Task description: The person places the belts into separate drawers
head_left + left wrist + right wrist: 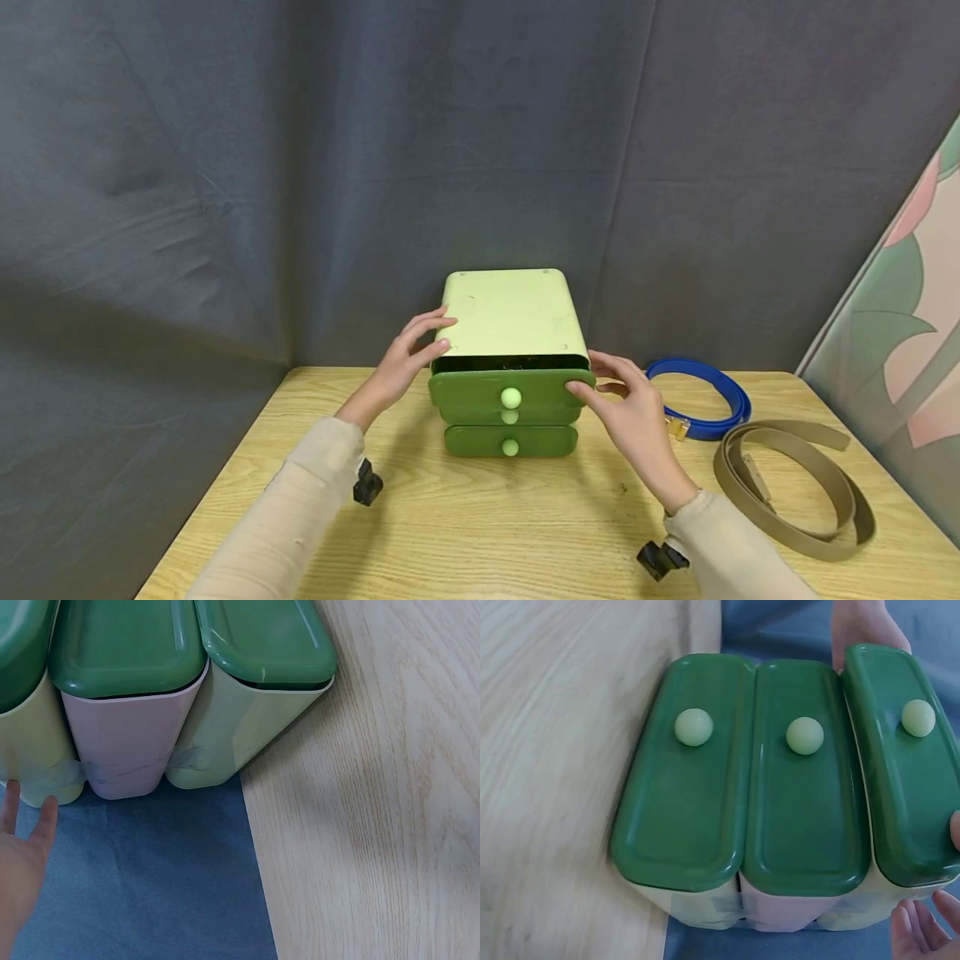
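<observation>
A small cabinet with a pale yellow-green top (pixel 513 312) stands at the back of the table, with several dark green drawers stacked below. The top drawer (pixel 468 389) sticks out slightly, showing a dark gap under the cabinet's top. My left hand (pixel 405 360) rests on the cabinet's upper left edge with fingers spread. At the drawer's right end, my right hand (pixel 628 407) grips the edge, thumb on the green front and other fingers behind it. Round pale green knobs sit on the drawer fronts; the right wrist view shows the top drawer's knob (pixel 918 718) untouched.
To the right of the cabinet lies a coiled blue belt (pixel 738 407) with a gold buckle (pixel 677 428). A coiled tan belt (pixel 862 512) lies nearer, by the right side of the wooden table (pixel 495 533). Behind hangs a dark grey curtain (pixel 465 167).
</observation>
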### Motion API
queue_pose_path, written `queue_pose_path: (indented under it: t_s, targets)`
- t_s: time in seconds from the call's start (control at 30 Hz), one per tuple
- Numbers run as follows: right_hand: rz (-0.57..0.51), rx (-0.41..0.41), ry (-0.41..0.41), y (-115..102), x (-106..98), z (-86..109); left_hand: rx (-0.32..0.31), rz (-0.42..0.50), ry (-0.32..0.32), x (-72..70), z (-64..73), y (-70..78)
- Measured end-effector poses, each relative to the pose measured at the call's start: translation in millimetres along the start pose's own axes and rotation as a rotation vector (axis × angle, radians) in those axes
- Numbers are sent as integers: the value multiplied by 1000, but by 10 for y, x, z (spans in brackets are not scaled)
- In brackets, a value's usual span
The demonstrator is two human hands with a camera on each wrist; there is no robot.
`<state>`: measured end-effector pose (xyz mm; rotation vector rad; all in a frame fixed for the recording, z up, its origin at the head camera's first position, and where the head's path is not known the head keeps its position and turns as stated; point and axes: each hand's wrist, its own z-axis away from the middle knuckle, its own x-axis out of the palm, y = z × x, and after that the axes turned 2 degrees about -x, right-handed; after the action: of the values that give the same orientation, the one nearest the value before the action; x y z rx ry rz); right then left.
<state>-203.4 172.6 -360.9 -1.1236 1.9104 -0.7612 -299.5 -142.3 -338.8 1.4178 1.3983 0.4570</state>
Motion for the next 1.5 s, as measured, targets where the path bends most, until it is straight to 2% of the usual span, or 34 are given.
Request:
queue_pose_path:
  t_s: [0.2, 0.5, 0.83, 1.07, 1.13, 1.37, 1.5]
  targets:
    - [-19, 37, 13, 24, 55, -118, -4, 3, -2, 0, 5, 10]
    - [-75, 158, 9, 62, 103, -209, -5, 0, -3, -7, -8, -14]
    - [-74, 152, 25, 53, 127, -195, -16, 3, 1, -12, 13, 14]
    - [-130, 170, 45, 35, 108, -91, -25, 0, -4, 9, -2, -7]
    - [-150, 167, 59, 34, 101, -41, -25, -1, -5, 20, 8, 27]
    - [-225, 89, 177, 86, 119, 122, -21, -11, -4, 77, 130, 371]
    - [-248, 55, 176, 118, 154, 207, -22, 1, 22, 102, 170, 408]
